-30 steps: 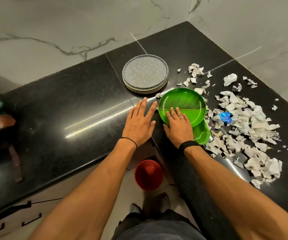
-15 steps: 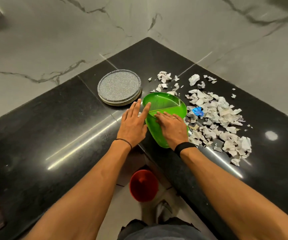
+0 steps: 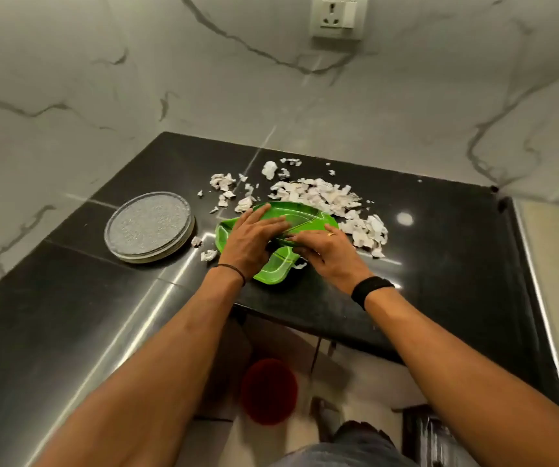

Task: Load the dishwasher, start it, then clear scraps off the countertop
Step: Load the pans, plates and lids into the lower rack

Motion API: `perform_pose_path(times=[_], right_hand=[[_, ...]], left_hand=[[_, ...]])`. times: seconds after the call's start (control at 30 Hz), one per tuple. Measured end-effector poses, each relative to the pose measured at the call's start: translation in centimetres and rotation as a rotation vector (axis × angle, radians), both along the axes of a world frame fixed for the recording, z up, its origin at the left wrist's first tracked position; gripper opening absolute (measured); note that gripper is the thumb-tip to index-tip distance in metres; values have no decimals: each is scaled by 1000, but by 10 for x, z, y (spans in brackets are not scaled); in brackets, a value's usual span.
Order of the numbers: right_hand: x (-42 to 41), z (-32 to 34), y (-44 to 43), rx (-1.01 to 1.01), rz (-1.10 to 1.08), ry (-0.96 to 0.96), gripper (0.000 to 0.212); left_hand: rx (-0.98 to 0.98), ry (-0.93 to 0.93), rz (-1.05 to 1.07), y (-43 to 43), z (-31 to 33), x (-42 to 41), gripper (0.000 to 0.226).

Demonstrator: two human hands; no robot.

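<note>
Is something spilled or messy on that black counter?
Yes. Torn white scraps lie scattered over the black countertop, mostly behind and to the right of the green dish. A few stray bits sit between that dish and the grey round plates. They look like litter, not something that belongs there.

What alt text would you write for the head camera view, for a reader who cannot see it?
A person's left hand and right hand rest on a green dish on a black countertop, with torn paper scraps scattered beyond it and to its right. A stack of grey round plates sits to the left; a red bin stands on the floor below.
</note>
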State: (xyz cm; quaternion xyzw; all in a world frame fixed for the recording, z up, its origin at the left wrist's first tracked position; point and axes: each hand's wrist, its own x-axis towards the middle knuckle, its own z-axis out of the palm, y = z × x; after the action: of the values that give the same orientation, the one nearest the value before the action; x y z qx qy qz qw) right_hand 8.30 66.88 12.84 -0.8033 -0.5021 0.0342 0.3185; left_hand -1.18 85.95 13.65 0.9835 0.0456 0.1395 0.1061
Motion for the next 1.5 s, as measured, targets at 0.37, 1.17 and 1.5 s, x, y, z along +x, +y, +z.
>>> perform_pose_path(times=[0.37,1.17,1.5], right_hand=[[-86,9,-139,-18,-432,43,58],[-277,-14,-434,-343,-1290,153,33],[-323,-57,-505,-317,-1381,306,27]], left_hand=[[-106,101,-488,-102,12,-9,32],[-79,224,-1277,-444,13,-54,37],[4,370,-1316,-540,-36,-86,28]])
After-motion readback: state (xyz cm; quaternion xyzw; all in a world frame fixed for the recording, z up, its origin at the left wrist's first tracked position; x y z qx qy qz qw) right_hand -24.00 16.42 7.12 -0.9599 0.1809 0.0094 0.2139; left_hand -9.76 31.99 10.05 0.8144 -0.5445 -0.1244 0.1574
